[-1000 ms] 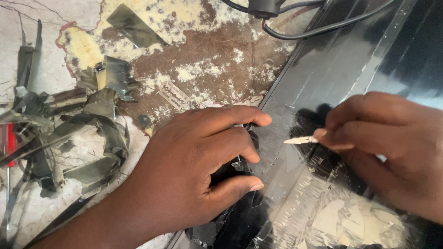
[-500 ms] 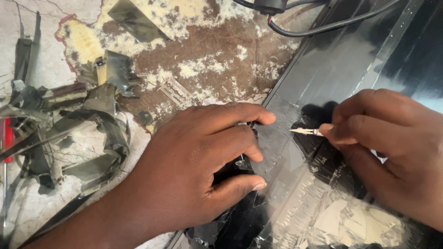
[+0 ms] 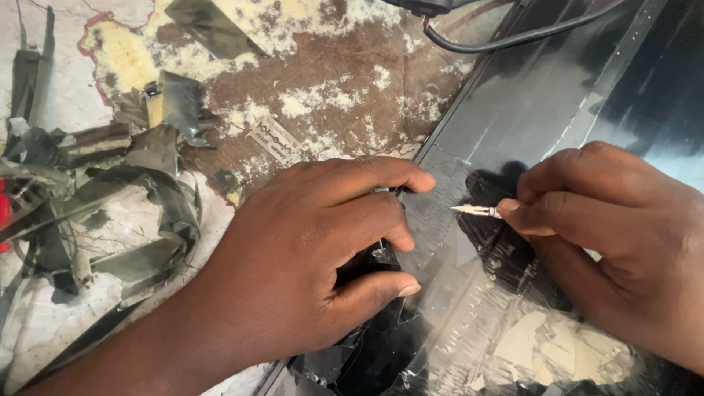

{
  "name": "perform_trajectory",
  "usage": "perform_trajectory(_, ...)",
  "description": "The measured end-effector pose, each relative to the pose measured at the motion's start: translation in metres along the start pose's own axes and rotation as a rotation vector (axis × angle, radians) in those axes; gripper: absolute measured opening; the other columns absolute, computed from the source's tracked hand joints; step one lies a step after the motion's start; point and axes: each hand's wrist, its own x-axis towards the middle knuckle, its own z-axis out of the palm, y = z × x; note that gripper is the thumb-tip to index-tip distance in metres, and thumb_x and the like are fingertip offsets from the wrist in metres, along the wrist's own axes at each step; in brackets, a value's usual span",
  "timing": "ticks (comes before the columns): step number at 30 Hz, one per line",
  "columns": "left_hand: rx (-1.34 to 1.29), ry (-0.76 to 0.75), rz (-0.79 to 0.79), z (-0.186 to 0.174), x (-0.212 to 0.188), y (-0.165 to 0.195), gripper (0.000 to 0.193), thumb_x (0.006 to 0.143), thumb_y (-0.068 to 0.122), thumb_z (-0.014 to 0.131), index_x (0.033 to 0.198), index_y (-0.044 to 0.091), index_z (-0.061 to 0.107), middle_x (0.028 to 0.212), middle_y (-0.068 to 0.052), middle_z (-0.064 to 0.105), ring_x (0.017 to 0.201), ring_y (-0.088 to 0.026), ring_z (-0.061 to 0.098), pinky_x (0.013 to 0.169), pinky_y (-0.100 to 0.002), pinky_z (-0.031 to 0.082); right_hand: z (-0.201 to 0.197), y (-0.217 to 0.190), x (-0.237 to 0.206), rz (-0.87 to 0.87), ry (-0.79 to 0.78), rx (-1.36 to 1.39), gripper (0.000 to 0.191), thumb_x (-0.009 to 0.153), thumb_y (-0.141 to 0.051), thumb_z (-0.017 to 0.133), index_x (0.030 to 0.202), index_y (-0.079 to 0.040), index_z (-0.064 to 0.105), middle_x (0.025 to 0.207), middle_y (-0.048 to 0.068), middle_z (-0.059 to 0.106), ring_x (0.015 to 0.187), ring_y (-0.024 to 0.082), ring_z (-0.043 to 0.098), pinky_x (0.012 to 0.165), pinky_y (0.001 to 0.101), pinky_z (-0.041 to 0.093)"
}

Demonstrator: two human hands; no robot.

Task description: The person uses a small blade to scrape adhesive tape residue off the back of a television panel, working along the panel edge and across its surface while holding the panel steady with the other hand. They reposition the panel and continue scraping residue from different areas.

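two hands work on a dark panel [image 3: 528,95] that runs from 1 o'clock down to 6 o'clock across the view. our left hand [image 3: 308,257] lies near the centre, palm down, fingers bent and slightly spread, pressing on the panel's left edge; its forefinger points toward 3 o'clock and its thumb tip rests on cracked black shards [image 3: 367,352] at 6 o'clock. our right hand [image 3: 616,235] comes in from 4 o'clock with fingers pressed together, pinching a thin blade [image 3: 477,211] between thumb and forefinger. we see the blade's pale tip pointing toward 9 o'clock, just right of centre, lying close over a strip of clear film [image 3: 433,220] on the panel; whether it touches the film we cannot tell. the gap between blade tip and left forefinger is small, the two apart. below the right hand, at 5 o'clock, the panel shows torn pale patches [image 3: 543,345].

on the worn, peeling worktop [image 3: 330,81] a flat razor blade [image 3: 273,141] lies at 11 o'clock of the left hand, apart from it. a heap of curled grey strips [image 3: 110,191] sits at 9 o'clock. a black cable [image 3: 513,37] crosses the panel's top at 12 o'clock.
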Motion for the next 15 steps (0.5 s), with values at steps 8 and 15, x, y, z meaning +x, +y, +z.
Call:
perform_trajectory(8, 0.007, -0.006, -0.004, 0.0004, -0.0004, -0.0009, 0.025, 0.082, 0.033, 0.081, 0.09, 0.015, 0.066, 0.142, -0.002, 0.062, 0.116, -0.024, 0.067, 0.092, -0.048, 0.046, -0.0018, -0.0007, 0.0011, -0.057, 0.018, 0.033, 0.006, 0.079, -0.005, 0.079, 0.084, -0.004, 0.075, 0.09, 0.008, 0.071, 0.082, 0.02, 0.069, 0.065, 0.0341, 0.052)
perform_trajectory(15, 0.017, -0.016, -0.008, 0.0008, -0.0004, -0.0008, 0.026, 0.083, 0.034, 0.081, 0.091, 0.016, 0.066, 0.142, -0.002, 0.062, 0.117, -0.023, 0.067, 0.094, -0.048, 0.046, -0.0014, -0.0045, 0.0002, -0.097, 0.047, 0.031, 0.008, 0.08, -0.005, 0.079, 0.086, -0.004, 0.075, 0.09, 0.009, 0.07, 0.08, 0.021, 0.069, 0.065, 0.0355, 0.052)
